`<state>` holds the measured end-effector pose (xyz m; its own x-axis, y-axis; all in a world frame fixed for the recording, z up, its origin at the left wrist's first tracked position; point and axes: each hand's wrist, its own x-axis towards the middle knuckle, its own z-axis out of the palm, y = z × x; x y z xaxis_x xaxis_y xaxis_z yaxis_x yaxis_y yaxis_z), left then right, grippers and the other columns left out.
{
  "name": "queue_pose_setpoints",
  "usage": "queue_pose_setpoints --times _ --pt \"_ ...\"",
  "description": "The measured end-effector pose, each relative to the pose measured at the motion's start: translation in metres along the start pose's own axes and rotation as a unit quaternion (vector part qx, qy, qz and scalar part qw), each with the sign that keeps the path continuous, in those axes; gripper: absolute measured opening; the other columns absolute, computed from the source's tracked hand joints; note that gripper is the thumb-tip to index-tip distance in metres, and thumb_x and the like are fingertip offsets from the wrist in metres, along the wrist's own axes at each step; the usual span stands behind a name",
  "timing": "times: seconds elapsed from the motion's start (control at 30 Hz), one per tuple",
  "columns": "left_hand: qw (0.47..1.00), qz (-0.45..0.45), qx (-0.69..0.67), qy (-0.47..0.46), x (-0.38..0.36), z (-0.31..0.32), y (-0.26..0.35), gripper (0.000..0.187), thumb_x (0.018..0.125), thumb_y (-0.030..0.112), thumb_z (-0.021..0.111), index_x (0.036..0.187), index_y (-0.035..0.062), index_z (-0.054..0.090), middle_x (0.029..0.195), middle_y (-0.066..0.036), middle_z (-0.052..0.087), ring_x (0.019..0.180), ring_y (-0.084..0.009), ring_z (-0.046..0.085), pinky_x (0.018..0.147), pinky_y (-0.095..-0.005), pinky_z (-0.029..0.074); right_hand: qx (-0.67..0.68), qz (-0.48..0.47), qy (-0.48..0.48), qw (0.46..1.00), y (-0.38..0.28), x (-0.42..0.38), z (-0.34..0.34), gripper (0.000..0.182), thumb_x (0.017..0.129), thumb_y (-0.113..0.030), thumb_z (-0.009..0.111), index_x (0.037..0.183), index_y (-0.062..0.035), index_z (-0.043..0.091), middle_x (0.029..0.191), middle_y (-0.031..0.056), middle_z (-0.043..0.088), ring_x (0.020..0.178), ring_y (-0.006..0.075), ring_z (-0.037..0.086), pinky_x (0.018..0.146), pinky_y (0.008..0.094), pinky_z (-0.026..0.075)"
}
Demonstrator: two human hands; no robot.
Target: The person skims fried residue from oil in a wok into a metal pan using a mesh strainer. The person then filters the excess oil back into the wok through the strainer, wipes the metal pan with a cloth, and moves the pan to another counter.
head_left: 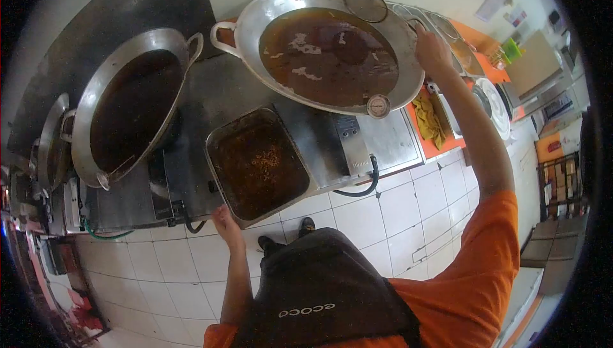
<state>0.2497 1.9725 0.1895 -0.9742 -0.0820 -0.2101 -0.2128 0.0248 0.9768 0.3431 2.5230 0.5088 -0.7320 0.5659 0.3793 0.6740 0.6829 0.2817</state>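
My right hand [435,53] is closed at the right rim of a large wok [249,19] filled with dark oil [325,60]. It grips the handle of a round wire strainer [366,5], whose ring hangs over the wok's far right side. A dial thermometer [378,106] sits at the wok's near rim. My left hand [227,226] is low, beside the near left corner of a square metal tray [300,196], its fingers loosely extended. Dark liquid with a patch of brown crumbs [267,161] fills the tray.
A second wok [82,108] with dark oil stands to the left, and a third pan [48,137] beyond it. A control box [353,147] with a black hose is at the counter's front. A yellow cloth [429,122] lies on the orange surface at right.
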Motion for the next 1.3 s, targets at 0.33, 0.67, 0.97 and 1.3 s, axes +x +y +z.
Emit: queue_pose_setpoints --times 0.33,0.67,0.97,1.3 --pt "0.962 0.106 0.239 0.071 -0.068 -0.117 -0.062 0.021 0.090 0.011 0.054 0.107 0.0016 0.047 0.085 -0.003 0.045 0.073 -0.0109 0.040 0.061 -0.0300 0.037 -0.089 -0.085 -0.055 0.991 -0.026 0.016 0.030 0.014 0.084 -0.006 0.051 0.091 -0.0001 0.061 0.084 0.0184 0.067 0.082 0.0320 0.067 0.068 0.0399 0.056" --pt "0.933 -0.061 0.348 0.070 -0.102 -0.234 -0.180 0.021 0.083 0.006 0.058 0.102 0.0022 0.049 0.075 -0.007 0.048 0.063 -0.0171 0.048 0.058 -0.0328 0.043 -0.065 -0.217 -0.165 0.960 -0.025 -0.011 0.036 0.018 0.076 -0.013 0.062 0.089 -0.0005 0.066 0.088 0.0192 0.067 0.086 0.0347 0.066 0.072 0.0425 0.054" --pt "0.953 -0.054 0.299 0.009 -0.078 -0.247 -0.174 0.021 0.086 0.010 0.057 0.105 0.0031 0.049 0.066 -0.008 0.051 0.060 -0.0187 0.049 0.055 -0.0345 0.042 0.065 -0.234 -0.313 0.918 -0.087 -0.021 -0.019 0.024 0.077 -0.020 0.063 0.087 0.0014 0.066 0.093 0.0238 0.063 0.093 0.0361 0.061 0.083 0.0438 0.048" --pt "0.944 -0.008 0.330 0.018 -0.066 -0.246 -0.192 0.024 0.086 0.012 0.058 0.107 0.0031 0.049 0.073 -0.010 0.054 0.063 -0.0186 0.051 0.056 -0.0341 0.043 0.256 -0.154 -0.418 0.858 -0.099 -0.022 -0.044 0.030 0.085 -0.018 0.058 0.108 -0.0009 0.061 0.072 0.0061 0.059 0.066 0.0172 0.059 0.059 0.0309 0.048"
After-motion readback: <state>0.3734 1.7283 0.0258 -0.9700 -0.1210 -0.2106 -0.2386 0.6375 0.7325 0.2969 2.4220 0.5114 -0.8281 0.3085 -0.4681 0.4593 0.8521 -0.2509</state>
